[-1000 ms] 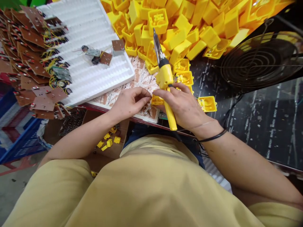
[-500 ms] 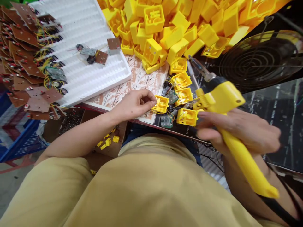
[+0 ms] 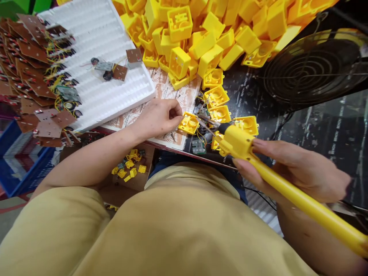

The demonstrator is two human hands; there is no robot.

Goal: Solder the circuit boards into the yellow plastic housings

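My left hand (image 3: 166, 117) is closed in a pinch at the left edge of a small yellow plastic housing (image 3: 189, 123) near the bench's front edge. My right hand (image 3: 299, 165) grips a yellow soldering iron (image 3: 237, 141) by its long handle. Its metal tip points left, right beside that housing; whether it touches cannot be made out. Thin wires run from the housing to a green circuit board (image 3: 199, 146). Partly behind the iron are more open housings, one of them (image 3: 220, 114) close to the tip. Another housing (image 3: 246, 124) lies right of them.
A heap of yellow housings (image 3: 212, 42) fills the back. At left, a white foam tray (image 3: 115, 96) carries brown circuit boards (image 3: 34, 76) with wired parts. A round fan (image 3: 307, 73) stands back right. Below the bench are a blue crate (image 3: 25, 161) and a box holding yellow pieces (image 3: 130, 166).
My right hand has swung the soldering iron down and left, bringing its tip from pointing up to beside the pinched housing. A housing at right has come into view. My left hand keeps its pinch.
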